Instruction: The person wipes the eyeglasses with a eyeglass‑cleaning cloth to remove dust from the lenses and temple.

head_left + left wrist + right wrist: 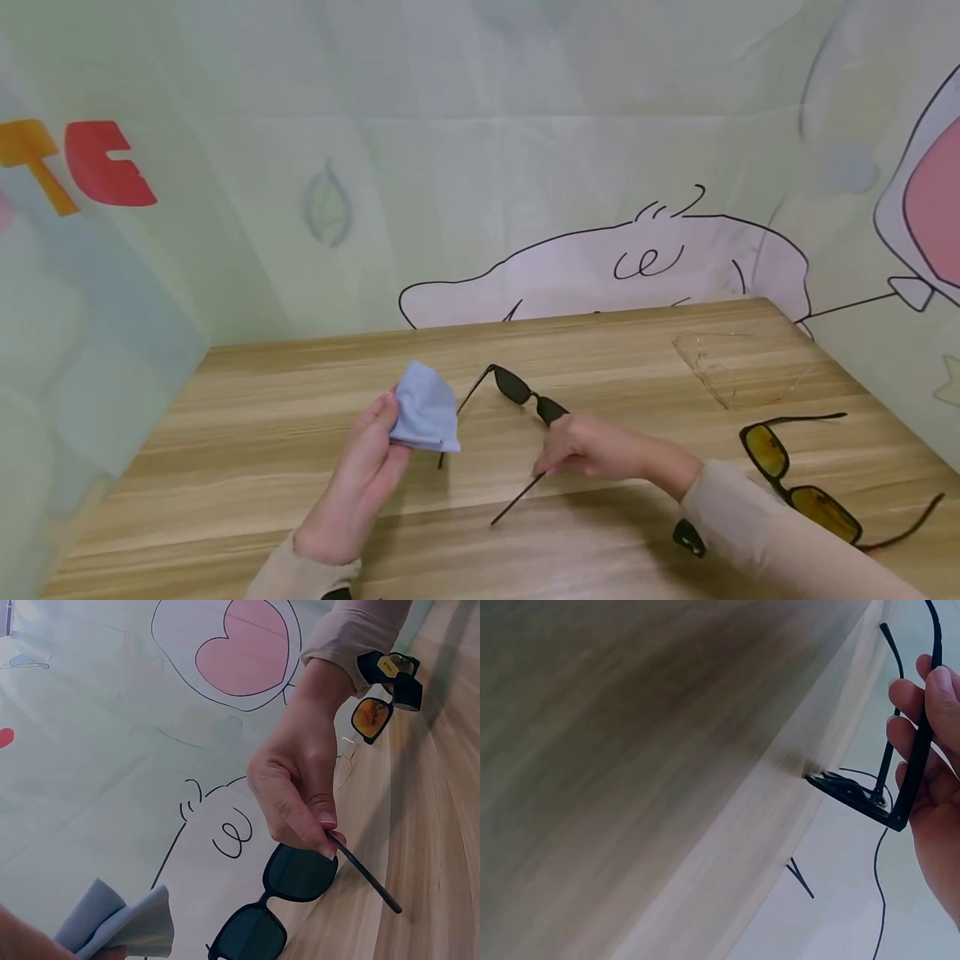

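My left hand (356, 479) holds a folded light-blue cloth (426, 408), the thumb lying over its near edge. To its right, my right hand (603, 448) pinches one temple arm of a pair of black sunglasses (512, 385) between thumb and fingers. Their dark lenses (301, 871) show below the right hand in the left wrist view, and both temple arms are unfolded. The right wrist view has the fingers (906, 697) around the near temple arm (919, 757). Cloth and lenses are apart. The sunglasses appear lifted off the wooden table (300, 400).
Glasses with yellow-orange lenses (825, 512) lie unfolded at the table's right, beside the right sleeve (780, 533). Behind them are thin wire-framed glasses (705, 371), hard to make out. A printed fabric backdrop (480, 167) stands along the table's far edge.
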The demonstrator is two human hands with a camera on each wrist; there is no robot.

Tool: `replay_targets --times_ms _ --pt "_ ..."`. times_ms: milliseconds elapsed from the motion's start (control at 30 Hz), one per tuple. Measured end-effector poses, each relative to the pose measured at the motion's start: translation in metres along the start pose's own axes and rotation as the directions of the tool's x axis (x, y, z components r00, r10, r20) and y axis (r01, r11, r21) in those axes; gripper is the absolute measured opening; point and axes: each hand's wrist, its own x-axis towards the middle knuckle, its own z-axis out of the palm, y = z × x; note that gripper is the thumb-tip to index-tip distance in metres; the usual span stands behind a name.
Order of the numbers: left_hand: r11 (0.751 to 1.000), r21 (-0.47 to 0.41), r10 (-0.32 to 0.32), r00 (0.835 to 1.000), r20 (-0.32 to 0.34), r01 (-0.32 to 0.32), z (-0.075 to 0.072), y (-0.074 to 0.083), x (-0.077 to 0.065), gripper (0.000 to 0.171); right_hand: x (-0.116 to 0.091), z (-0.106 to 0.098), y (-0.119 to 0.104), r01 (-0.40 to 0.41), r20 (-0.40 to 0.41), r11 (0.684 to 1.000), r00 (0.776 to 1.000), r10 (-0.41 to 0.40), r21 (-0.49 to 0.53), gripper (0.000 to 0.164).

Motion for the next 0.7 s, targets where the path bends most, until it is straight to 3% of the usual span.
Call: replay_targets --times_ms 467,700 --pt "0.999 -0.012 -0.035 0.999 0.018 0.036 0.006 -0.007 0.001 0.050 0.016 0.007 0.014 -0.003 0.093 0.999 0.996 0.007 -0.041 0.010" --pt "0.998 -0.010 -0.063 0.998 0.009 0.063 0.008 -0.005 0.002 0.050 0.023 0.000 0.013 -0.093 0.123 0.996 0.988 0.094 -0.012 0.011"
